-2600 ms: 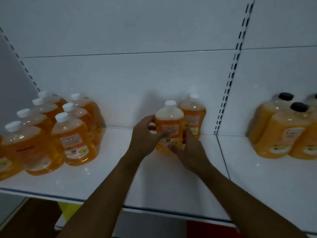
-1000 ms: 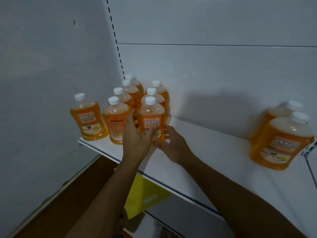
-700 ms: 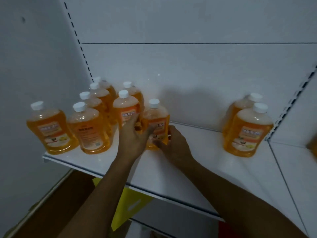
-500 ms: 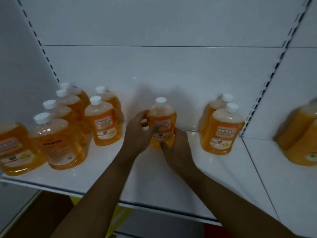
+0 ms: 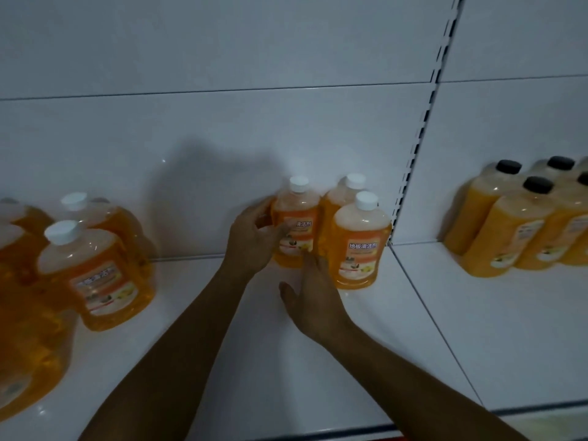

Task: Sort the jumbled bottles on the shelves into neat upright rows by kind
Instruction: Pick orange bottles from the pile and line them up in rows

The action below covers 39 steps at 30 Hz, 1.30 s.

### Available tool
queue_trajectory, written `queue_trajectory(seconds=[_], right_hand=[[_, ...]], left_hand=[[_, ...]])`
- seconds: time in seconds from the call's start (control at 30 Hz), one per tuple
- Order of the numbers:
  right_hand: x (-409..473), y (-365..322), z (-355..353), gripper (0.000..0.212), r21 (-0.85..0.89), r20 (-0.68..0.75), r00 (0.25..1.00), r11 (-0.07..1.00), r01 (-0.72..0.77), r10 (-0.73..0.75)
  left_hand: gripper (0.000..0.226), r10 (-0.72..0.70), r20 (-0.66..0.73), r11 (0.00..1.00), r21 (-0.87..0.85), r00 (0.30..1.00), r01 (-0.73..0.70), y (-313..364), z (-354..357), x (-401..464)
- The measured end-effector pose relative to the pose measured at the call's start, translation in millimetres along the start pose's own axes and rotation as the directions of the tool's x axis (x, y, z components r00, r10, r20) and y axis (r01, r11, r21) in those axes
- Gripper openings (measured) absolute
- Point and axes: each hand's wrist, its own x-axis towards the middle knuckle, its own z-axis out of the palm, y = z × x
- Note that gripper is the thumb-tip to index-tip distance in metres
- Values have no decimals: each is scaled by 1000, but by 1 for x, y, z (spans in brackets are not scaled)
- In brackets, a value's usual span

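An orange white-capped bottle stands upright at the back of the white shelf, beside two like bottles near the shelf upright. My left hand grips its left side, thumb across the label. My right hand sits just in front of the bottle's base, fingertips at its lower right; whether they hold it is unclear. A cluster of the same white-capped bottles stands at the left end.
A slotted upright divides this bay from the right one, where paler orange bottles with black caps stand in a group. The shelf's front edge runs along the bottom of view.
Both hands carried one white-capped bottle from the left cluster rightward along the shelf. It now stands beside the two bottles by the upright, and my right hand has slipped down off it.
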Motion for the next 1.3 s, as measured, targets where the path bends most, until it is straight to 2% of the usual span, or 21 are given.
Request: queue_trajectory(seconds=[0.1, 0.37, 0.57, 0.73, 0.87, 0.93, 1.03, 1.1, 1.2, 1.3], right_hand=[[3, 3, 0, 64, -5, 33, 999, 1000, -27, 27], [6, -1, 2, 54, 97, 65, 998, 995, 3, -10], [17, -34, 35, 58, 132, 185, 977, 988, 80, -104], [29, -78, 66, 68, 273, 333, 922, 956, 106, -197], [35, -107, 85, 67, 381, 415, 877, 921, 73, -242], [35, -118, 91, 61, 437, 469, 840, 898, 47, -272], [33, -131, 103, 37, 557, 504, 799, 831, -10, -328], [34, -139, 111, 24, 591, 452, 824, 807, 12, -343], [36, -136, 115, 24, 580, 382, 851, 811, 83, -360], [35, -123, 105, 34, 516, 351, 878, 850, 109, -326]], left_hand=[[35, 27, -60, 999, -26, 998, -28, -2, 5, -1], [62, -116, -239, 988, 69, 964, 136, -5, 4, -16], [24, -9, -377, 969, 224, 926, 101, 2, -52, -66], [21, 104, -591, 927, 349, 800, 137, 11, -113, -102], [30, 259, -641, 861, 492, 722, 128, 10, -144, -124], [43, 258, -667, 847, 505, 699, 169, 8, -150, -128], [62, 186, -650, 863, 467, 737, 194, 5, -155, -124], [64, 163, -651, 868, 452, 741, 206, 2, -157, -119], [65, 128, -662, 864, 441, 739, 245, -1, -162, -118], [62, 127, -586, 859, 468, 801, 207, -4, -163, -121]])
